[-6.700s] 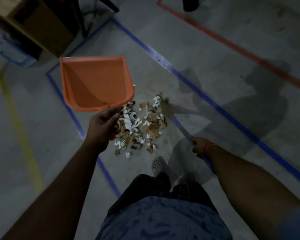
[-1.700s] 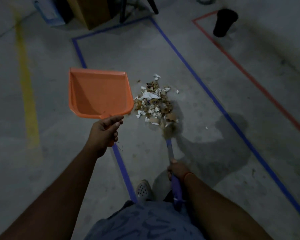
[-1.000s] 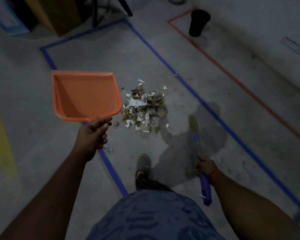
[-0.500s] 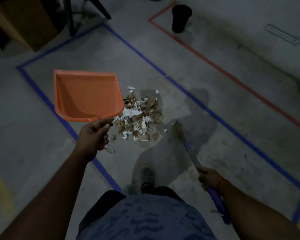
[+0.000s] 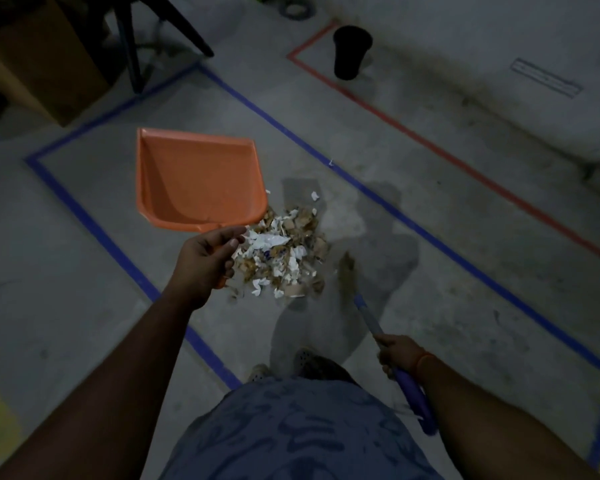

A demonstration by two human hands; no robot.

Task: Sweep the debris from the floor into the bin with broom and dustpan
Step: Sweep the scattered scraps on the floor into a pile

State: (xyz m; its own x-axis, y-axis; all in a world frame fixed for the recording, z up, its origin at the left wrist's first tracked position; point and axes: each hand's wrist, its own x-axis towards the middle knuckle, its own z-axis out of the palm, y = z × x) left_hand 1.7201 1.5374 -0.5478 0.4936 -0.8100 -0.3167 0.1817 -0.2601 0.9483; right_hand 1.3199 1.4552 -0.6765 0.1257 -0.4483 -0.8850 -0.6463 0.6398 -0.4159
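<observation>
Your left arm's stretched forward, left hand point(image 5: 207, 259) curled round the dustpan point(image 5: 196, 174) handle, thumb on top. Right arm's lower and bent, right hand point(image 5: 397, 351) wrapped on the broom point(image 5: 371, 322) shaft, orange band at the wrist.

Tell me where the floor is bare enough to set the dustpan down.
Bare concrete lies inside the blue tape, under the orange dustpan and left of the debris pile. It is crowded right of the pile, by the broom head.
</observation>
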